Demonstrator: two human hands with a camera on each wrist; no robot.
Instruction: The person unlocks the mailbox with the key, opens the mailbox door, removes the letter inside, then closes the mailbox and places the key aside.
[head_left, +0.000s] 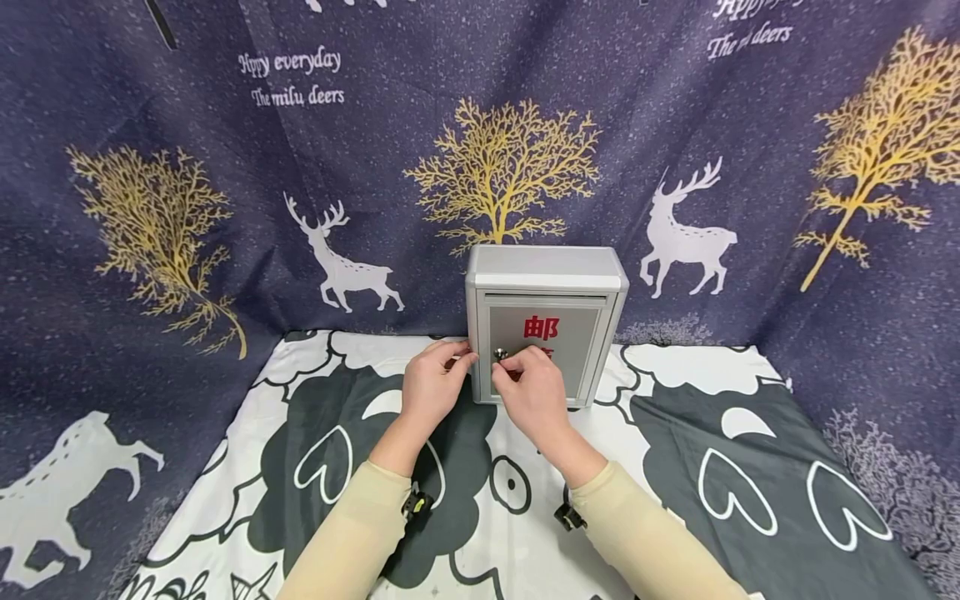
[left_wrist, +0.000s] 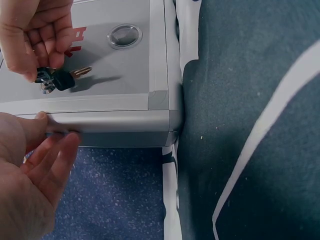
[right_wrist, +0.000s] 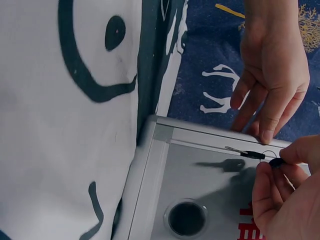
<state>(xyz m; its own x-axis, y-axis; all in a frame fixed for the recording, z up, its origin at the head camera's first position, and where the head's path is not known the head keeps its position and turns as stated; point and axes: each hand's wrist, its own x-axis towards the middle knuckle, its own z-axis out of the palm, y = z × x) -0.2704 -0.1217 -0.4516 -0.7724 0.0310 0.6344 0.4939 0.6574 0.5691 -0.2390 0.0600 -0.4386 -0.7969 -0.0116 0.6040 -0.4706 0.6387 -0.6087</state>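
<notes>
A silver-grey metal mailbox [head_left: 547,268] with red characters stands upright, its door facing me. My left hand [head_left: 432,379] holds its left side edge, thumb on the front frame and fingers along the side, as the left wrist view shows. With thumb and fingertips my right hand [head_left: 534,390] pinches the dark head of a key [right_wrist: 276,162] at the door lock [left_wrist: 47,88]. A second key [left_wrist: 67,79] with a black head hangs from the same thin ring and casts a shadow on the door. The right fingers partly cover the lock and the red characters.
A round window [left_wrist: 125,36] sits low in the door. Underneath lies a black-and-white patterned cloth [head_left: 512,483]. Close behind the box hangs a dark blue curtain [head_left: 450,67] with deer and golden trees. Straps with small devices [head_left: 417,503] are on both wrists.
</notes>
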